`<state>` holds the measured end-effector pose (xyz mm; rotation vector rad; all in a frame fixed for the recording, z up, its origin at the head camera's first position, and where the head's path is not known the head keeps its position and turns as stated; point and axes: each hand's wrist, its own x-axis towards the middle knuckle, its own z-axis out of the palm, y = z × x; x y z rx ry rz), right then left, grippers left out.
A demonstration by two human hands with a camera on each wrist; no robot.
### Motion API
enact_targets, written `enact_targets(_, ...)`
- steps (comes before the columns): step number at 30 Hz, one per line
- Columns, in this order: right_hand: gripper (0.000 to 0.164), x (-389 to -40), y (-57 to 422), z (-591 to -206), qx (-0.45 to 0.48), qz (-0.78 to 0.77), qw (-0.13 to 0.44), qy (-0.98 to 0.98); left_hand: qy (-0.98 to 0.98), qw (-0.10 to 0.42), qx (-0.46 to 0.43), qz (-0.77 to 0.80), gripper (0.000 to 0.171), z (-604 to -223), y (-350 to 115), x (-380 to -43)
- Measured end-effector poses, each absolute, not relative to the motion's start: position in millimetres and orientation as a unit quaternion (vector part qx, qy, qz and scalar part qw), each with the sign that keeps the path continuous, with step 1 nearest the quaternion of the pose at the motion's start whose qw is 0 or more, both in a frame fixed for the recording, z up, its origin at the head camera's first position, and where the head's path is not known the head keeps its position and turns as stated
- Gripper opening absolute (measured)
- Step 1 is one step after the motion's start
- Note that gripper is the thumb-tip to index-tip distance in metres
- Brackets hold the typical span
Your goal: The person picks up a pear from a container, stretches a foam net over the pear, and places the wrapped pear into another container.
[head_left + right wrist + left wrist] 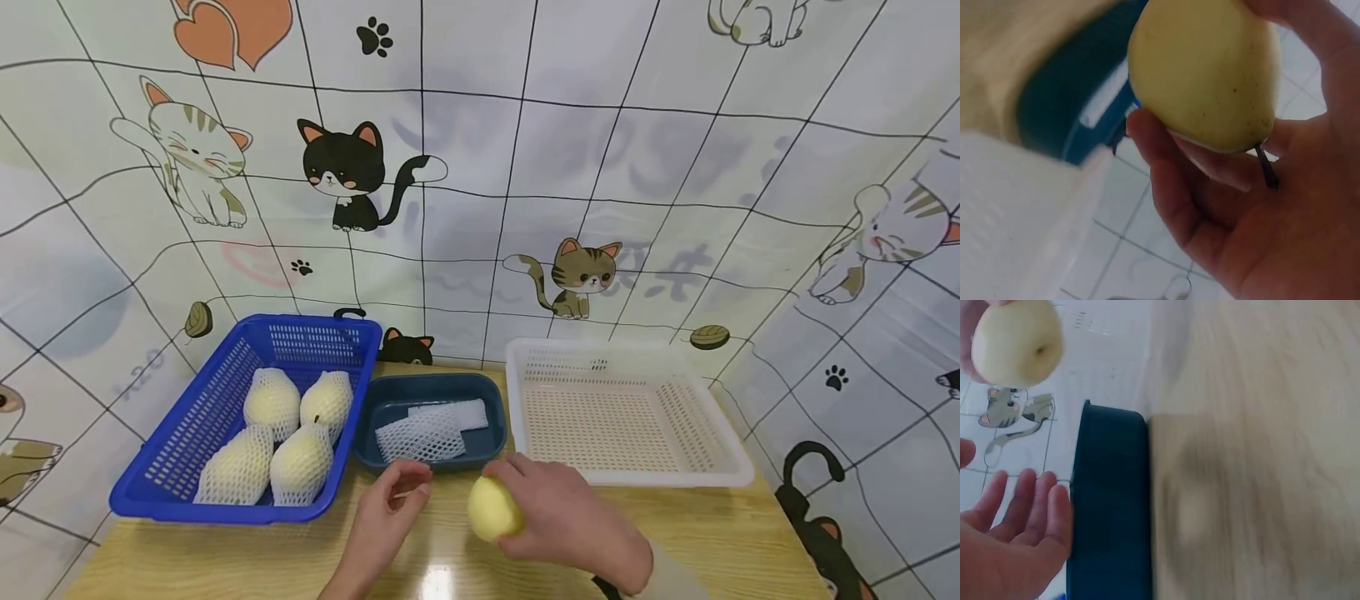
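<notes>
A bare yellow pear (494,509) is gripped in my right hand (558,521) above the wooden table, just in front of the dark teal tray. The right wrist view shows its dark stem (1266,165) pointing toward the palm. My left hand (386,517) is apart from the pear, its fingers loosely bent with nothing in them, near the front of the teal tray (367,429). Inside that tray lie white foam net sleeves (423,435). Several pears in foam nets (236,467) sit in the blue basket (217,512) on the left.
A white perforated basket (630,477) stands to the right of the teal tray, with its mesh bottom showing. All three containers rest on the wooden table (247,562) against a wall covering (465,167) printed with cats and grid lines.
</notes>
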<state>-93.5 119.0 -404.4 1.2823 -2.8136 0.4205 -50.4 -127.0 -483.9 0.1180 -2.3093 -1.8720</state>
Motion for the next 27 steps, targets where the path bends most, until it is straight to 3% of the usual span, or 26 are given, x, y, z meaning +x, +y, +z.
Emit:
enact_targets(6, 0.065, -81.7, 101.8, -433.3, 0.393, 0.089, 0.020, -0.915, -0.778, 0.002, 0.024, -0.628, 0.034, -493.7, -137.7, -49.9)
enact_targets(13, 0.063, -84.4, 77.6, -450.0, 0.363, 0.003, -0.024, -0.931, -0.774, -0.074, -0.021, -0.628, 0.040, -500.6, -143.7, -50.0)
enact_targets(17, 0.057, -88.2, 70.1, -453.1, 0.387, -0.023, 0.014, -0.922, -0.759, -0.120, -0.060, -0.637, 0.042, -502.8, -145.8, -51.1)
enact_targets(27, 0.088, -93.4, 73.9, -470.4, 0.389, 0.083, 0.018, -0.917, -0.742, -0.158, -0.093, -0.645, 0.048, -511.8, -151.0, -49.5)
